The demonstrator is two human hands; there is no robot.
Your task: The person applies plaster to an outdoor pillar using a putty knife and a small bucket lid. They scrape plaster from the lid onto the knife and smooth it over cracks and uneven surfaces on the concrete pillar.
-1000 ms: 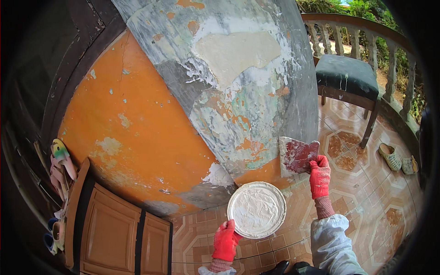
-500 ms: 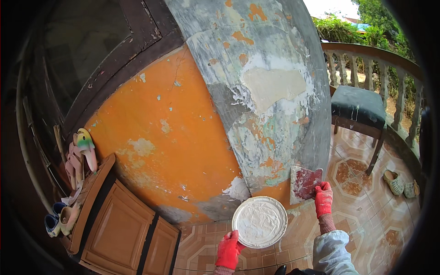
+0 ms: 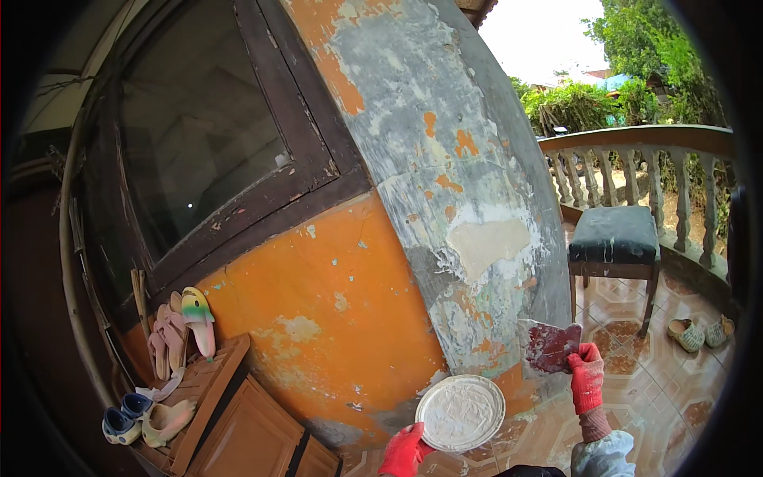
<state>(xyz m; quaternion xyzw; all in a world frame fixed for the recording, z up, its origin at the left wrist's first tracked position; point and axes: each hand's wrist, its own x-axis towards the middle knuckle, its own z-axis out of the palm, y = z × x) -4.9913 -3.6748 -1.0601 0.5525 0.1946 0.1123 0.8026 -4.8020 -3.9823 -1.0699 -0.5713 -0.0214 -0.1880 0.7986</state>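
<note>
Rightward of left grip [image 3: 405, 451], coated disc [image 3: 461, 413], leftward of right grip [image 3: 586, 378], scraper [image 3: 550, 348]

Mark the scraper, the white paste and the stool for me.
Scraper [image 3: 550, 348]: head view, middle of its dark red blade.
White paste [image 3: 460, 412]: head view, middle of its spread surface.
Stool [image 3: 613, 240]: head view, on its dark seat.

The left hand [image 3: 404, 451], red-gloved, sits low in a grip. The right hand [image 3: 586, 378], gloved alike, stands higher, fingers curled, above a pale-sleeved, upward-pointing forearm [image 3: 602, 455].
</note>
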